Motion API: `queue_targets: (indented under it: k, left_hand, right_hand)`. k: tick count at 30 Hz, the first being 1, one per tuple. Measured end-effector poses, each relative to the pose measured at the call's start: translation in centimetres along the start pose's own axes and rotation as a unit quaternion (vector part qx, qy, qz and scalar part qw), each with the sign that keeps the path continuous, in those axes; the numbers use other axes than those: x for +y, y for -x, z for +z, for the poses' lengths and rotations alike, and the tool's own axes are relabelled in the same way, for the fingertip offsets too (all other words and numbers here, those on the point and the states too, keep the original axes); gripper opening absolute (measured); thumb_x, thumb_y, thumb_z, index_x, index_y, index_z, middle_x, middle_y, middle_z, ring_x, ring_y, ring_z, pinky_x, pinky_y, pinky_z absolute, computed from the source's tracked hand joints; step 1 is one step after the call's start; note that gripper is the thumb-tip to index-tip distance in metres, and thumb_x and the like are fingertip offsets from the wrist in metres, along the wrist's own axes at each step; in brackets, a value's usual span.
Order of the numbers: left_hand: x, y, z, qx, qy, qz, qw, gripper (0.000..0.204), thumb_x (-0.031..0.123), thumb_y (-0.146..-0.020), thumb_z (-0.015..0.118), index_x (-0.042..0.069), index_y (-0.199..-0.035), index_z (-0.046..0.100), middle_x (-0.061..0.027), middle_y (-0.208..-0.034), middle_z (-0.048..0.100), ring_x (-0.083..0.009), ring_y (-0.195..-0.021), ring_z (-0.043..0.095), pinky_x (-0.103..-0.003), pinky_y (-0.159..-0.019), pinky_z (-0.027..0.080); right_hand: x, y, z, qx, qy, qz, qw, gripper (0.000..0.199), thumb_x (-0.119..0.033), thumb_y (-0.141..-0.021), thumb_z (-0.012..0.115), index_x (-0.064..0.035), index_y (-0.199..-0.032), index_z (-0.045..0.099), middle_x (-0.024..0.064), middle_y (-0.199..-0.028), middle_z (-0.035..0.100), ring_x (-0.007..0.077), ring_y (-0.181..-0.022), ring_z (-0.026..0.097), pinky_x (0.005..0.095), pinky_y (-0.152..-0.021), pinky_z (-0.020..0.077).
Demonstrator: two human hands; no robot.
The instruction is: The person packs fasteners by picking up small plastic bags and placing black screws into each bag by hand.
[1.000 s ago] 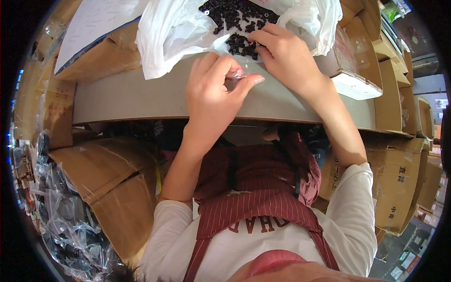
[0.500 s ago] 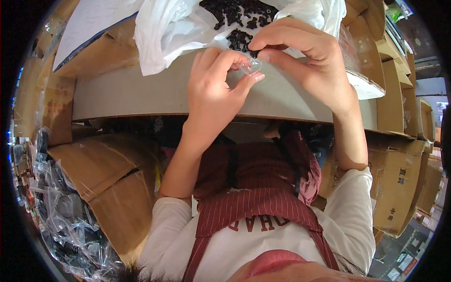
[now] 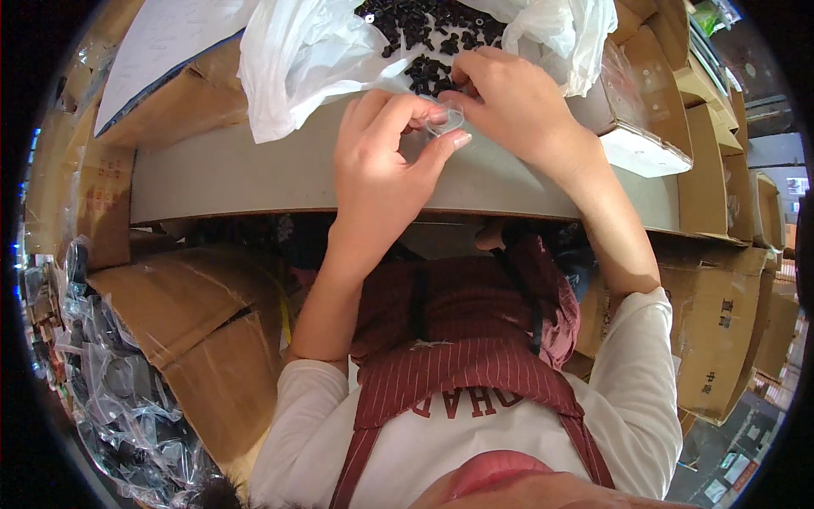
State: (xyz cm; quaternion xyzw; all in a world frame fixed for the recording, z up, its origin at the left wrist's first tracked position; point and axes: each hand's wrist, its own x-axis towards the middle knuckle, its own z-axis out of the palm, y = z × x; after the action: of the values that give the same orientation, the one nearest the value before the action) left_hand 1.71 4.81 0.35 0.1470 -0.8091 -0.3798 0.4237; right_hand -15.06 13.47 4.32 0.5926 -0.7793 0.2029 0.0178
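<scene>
My left hand [image 3: 383,153] pinches a small clear plastic bag [image 3: 444,121] between thumb and fingers, its mouth rounded open. Just to the right, my right hand [image 3: 519,106] is closed, thumb and fingertips curled together at the near edge of a heap of small black screws [image 3: 429,75]. Whatever those fingertips hold is hidden. More black screws lie farther back, inside a spread white plastic bag [image 3: 292,76] whose crumpled sides rise left and right of the heap.
Under my hands runs the pale work surface [image 3: 229,174]. A paper sheet [image 3: 170,55] lies at the far left, and cardboard boxes [image 3: 721,331] stand at the right. Below left are a brown carton [image 3: 182,297] and a pile of clear-wrapped dark parts [image 3: 127,382].
My right hand has turned and moved slightly left, its fingertips drawn in by the screws. The black piece it pinched no longer shows. My left hand keeps the small bag nearly in place.
</scene>
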Motion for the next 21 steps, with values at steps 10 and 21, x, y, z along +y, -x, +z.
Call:
queue_targets:
  k: [10,21]
  left_hand:
    - [0.1,0.1,-0.1,0.012,-0.008,-0.002,1.0,0.023,0.012,-0.075,0.088,0.005,-0.09,0.071,-0.0063,-0.087,0.067,-0.0221,-0.081,0.064,-0.034,-0.07,0.052]
    - [-0.3,0.2,-0.1,0.015,-0.015,0.007,1.0,0.021,0.012,-0.08,0.088,0.005,-0.092,0.073,-0.0012,-0.09,0.067,-0.01,-0.079,0.061,-0.024,-0.063,0.046]
  right_hand:
    - [1.3,0.3,-0.8,0.009,-0.064,-0.037,0.997,0.017,-0.006,-0.086,0.073,-0.0012,-0.102,0.068,0.0129,-0.089,0.069,0.025,-0.08,0.07,0.0357,-0.074,0.0553]
    - [0.2,1.1,-2.3,0.126,-0.145,-0.026,0.981,0.014,-0.006,-0.085,0.075,-0.0039,-0.098,0.071,0.01,-0.088,0.069,0.0216,-0.075,0.07,0.0321,-0.068,0.0561]
